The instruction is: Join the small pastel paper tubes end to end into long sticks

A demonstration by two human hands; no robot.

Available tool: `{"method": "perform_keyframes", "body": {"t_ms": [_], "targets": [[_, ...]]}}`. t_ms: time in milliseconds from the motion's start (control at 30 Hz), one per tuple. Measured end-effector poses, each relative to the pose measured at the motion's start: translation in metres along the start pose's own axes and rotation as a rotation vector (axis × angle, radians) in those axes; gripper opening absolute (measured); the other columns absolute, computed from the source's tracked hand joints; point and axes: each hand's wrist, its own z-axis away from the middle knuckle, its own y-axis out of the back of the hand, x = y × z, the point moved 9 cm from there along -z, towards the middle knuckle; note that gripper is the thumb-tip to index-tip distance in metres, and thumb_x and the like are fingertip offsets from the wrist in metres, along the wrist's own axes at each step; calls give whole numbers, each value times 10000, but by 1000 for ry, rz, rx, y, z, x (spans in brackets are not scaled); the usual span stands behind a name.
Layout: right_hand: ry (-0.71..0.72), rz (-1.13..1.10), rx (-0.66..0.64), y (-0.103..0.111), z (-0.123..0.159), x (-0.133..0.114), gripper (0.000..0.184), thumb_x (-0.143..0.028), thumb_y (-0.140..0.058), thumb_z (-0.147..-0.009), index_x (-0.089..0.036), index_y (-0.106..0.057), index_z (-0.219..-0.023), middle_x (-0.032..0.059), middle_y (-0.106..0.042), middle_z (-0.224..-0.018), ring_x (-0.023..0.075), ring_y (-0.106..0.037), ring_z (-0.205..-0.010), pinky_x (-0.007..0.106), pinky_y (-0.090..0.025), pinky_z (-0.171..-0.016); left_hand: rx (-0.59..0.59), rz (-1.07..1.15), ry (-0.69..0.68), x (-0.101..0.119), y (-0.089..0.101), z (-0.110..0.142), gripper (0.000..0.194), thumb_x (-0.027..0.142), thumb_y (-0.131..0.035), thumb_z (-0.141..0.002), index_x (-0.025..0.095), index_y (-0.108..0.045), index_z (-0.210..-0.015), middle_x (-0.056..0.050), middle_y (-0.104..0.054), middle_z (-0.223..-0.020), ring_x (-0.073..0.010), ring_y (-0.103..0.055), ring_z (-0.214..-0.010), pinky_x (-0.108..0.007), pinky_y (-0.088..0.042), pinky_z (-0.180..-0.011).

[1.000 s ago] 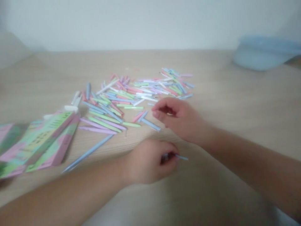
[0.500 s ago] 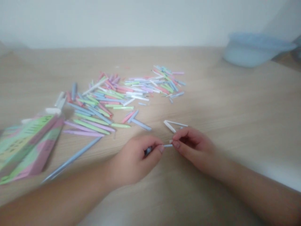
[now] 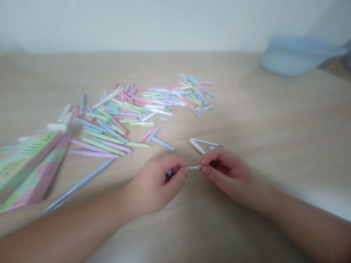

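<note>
Gently, hold the thin pale-blue rod (image 3: 193, 167) in line between both pinches: gripped toward one end by thumb and forefinger of the left hand (image 3: 160, 184), at the other by fingertips of the right hand (image 3: 231, 177), over the near part of the table (image 3: 274, 128). Best, probably, to work along the axis with short, even pressure, avoiding any bend. Mind the dark object (image 3: 169, 174) in the left hand's curl, too blurred to identify, and the white stick (image 3: 196, 147) just beyond.
</note>
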Motion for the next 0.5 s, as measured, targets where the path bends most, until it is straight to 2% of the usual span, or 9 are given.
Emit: {"method": "perform_keyframes", "body": {"t_ms": [267, 500], "targets": [[45, 35, -3, 2, 3, 1, 32, -238, -693, -963, -266, -679, -956, -28, -657, -777, 132, -596, -680, 235, -476, -585, 1, -42, -18, 2, 0, 0, 194, 281, -575, -1006, 214, -696, -870, 52, -616, -722, -113, -544, -679, -232, -409, -625], [120, 126, -8, 3, 4, 0, 32, -237, -700, -974, -263, -718, -967, -5, -720, -850, 149, -656, -760, 252, -518, -644, 17, -56, -48, 3, 1, 2, 142, 230, -597, -974, 215, -708, -886, 58, -628, -720, -103, -551, -665, -218, -410, -616]]}}
